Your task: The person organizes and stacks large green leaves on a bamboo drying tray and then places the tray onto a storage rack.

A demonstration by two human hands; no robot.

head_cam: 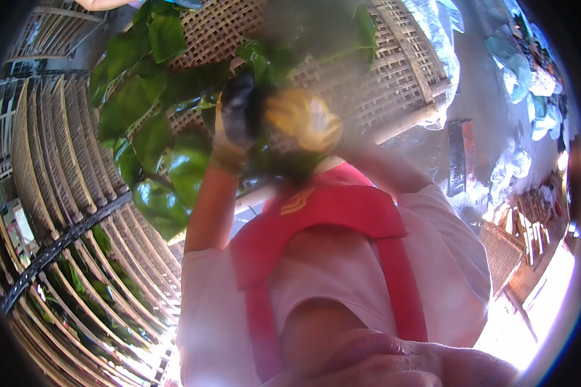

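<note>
My left hand (237,109), in a glove with a dark coating and a pale cuff, is raised over a woven bamboo tray, among large green leaves (145,89). A leaf (256,58) lies at its fingertips; whether the hand grips it is unclear. Just to the right is my right hand (305,118), in a yellowish glove and strongly blurred, its fingers not distinct. Dark green leaf matter shows between and below the hands. The woven bamboo tray (387,77) has leaves over its left part, while a dark blur hides part of its top.
Racks of stacked bamboo trays (68,159) stand at left, with a dark perforated metal bar (68,242) across them. Clear plastic sheeting (445,72) hangs by the tray's right edge. Plastic bags (513,164) lie farther right. Another person's arm (101,4) shows at top left.
</note>
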